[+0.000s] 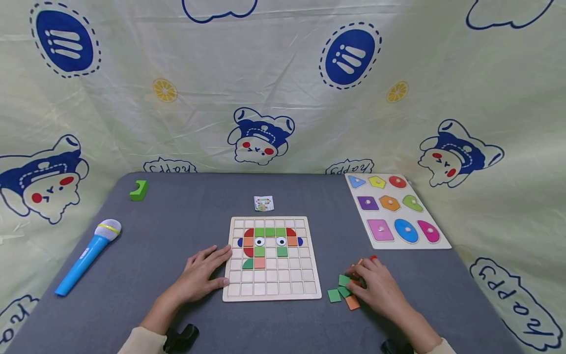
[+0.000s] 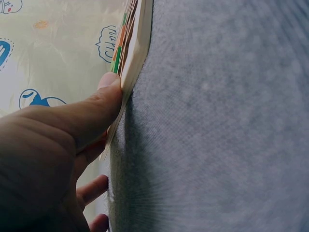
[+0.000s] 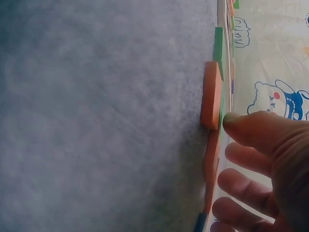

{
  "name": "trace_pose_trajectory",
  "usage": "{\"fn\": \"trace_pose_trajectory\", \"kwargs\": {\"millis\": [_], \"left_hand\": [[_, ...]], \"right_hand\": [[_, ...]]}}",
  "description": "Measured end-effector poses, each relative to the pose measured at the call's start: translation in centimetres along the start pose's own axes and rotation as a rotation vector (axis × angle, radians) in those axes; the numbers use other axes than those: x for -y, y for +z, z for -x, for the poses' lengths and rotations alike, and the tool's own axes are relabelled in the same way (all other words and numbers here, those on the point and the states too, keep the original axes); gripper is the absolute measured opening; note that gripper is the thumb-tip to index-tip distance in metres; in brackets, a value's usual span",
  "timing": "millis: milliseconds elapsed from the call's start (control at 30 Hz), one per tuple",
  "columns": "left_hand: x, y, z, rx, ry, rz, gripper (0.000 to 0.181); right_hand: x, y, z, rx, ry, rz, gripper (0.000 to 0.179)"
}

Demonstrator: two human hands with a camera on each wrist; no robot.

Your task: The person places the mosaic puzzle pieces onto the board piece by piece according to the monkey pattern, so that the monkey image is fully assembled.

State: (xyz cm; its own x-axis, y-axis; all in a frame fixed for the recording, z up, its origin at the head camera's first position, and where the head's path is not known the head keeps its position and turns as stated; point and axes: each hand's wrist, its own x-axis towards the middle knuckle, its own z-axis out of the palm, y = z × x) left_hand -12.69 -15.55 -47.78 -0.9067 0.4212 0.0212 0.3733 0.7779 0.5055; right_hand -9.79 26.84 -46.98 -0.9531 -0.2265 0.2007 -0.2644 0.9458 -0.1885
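A pale cloth with printed animals hangs beyond the fingers of the left hand and the right hand. The grey counter is below both hands. On it lies the grid board, just to the right of the left fingers and to the left of the right fingers.

The puzzle, with nine coloured shapes, lies farther away than the right fingers and to their right. The blue microphone is well to the left of the left fingers.

The left fingers are spread, with the thumb apart from them, and they touch the left edge of the board. The right fingers are loosely bent and apart from the thumb; nothing is seen pinched between them.

The green block stands beyond the left fingers, far to their left. The small card lies past the board, farther away than both hands' fingers.

The loose tiles, mostly green and orange, lie below and just beside the right fingers; a green one is close to the thumb tip, but I cannot tell if they touch. The set pieces, among them two eyes, lie in the board's cells, to the right of the left fingertips.
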Motion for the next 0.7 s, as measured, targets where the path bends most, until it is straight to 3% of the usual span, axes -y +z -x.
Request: {"fn": "trace_pose_trajectory", "kwargs": {"millis": [233, 700], "left_hand": [[0.0, 0.1, 0.0, -0.007, 0.006, 0.002, 0.068], [0.1, 0.2, -0.1, 0.005, -0.017, -0.002, 0.069]], "right_hand": [[-0.6, -0.1, 0.5, -0.028, -0.019, 0.004, 0.020], [-1.8, -0.6, 1.4, 0.052, -0.017, 0.018, 0.026]]}}
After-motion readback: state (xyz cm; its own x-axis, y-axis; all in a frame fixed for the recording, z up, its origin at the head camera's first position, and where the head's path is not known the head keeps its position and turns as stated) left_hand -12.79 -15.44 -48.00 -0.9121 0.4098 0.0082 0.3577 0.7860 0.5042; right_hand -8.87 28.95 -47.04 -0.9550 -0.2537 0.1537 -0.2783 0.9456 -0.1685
